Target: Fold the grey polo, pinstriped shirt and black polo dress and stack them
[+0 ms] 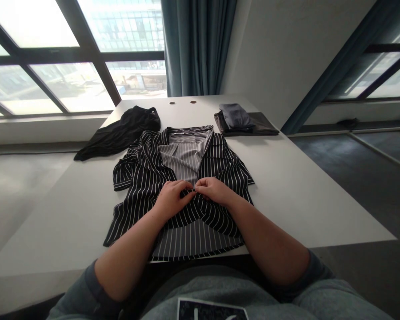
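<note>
A black shirt with white stripes (pixel 143 186) lies spread on the white table, its collar away from me and its front open above the middle. My left hand (pixel 175 197) pinches the shirt's front edge near the centre. Right beside it, my right hand (pixel 213 190) pinches the same spot from the other side, fingertips almost touching those of the left. Whatever small part sits between the fingertips is too small to make out. Below the hands the front edges part and the grey inner side of the back shows.
On the white table (pixel 296 195), a crumpled black garment (pixel 123 131) lies at the back left. Folded dark clothes (pixel 265 124) with a grey folded piece (pixel 236 116) on top are at the back right. Beyond stand a blue curtain (pixel 198 49) and windows.
</note>
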`<state>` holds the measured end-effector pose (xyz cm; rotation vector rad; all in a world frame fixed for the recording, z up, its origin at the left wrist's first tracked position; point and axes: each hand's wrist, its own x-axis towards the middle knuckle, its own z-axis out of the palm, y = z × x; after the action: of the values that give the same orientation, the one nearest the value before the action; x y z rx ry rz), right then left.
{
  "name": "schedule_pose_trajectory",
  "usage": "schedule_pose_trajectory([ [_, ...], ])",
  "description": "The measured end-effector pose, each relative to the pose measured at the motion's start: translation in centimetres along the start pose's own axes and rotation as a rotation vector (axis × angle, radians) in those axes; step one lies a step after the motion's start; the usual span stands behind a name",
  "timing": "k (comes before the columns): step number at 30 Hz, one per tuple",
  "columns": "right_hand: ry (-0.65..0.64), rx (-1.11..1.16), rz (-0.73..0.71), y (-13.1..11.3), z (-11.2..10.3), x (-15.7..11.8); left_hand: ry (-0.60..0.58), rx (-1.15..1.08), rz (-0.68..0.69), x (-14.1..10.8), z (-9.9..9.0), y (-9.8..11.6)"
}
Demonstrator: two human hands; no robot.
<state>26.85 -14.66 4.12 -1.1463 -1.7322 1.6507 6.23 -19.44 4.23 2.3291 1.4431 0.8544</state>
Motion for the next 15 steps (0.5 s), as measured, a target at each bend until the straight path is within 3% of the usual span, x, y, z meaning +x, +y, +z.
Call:
schedule_pose_trajectory([
  [10, -0.036, 0.094, -0.008, 0.29, 0.06, 0.2, -0.02, 0.224, 0.206, -0.06, -0.41, -0.02],
  [15, -0.038, 0.154, -0.017, 0.26, 0.15, 0.21, 0.036, 0.236, 0.218, -0.26, -0.09, 0.03],
])
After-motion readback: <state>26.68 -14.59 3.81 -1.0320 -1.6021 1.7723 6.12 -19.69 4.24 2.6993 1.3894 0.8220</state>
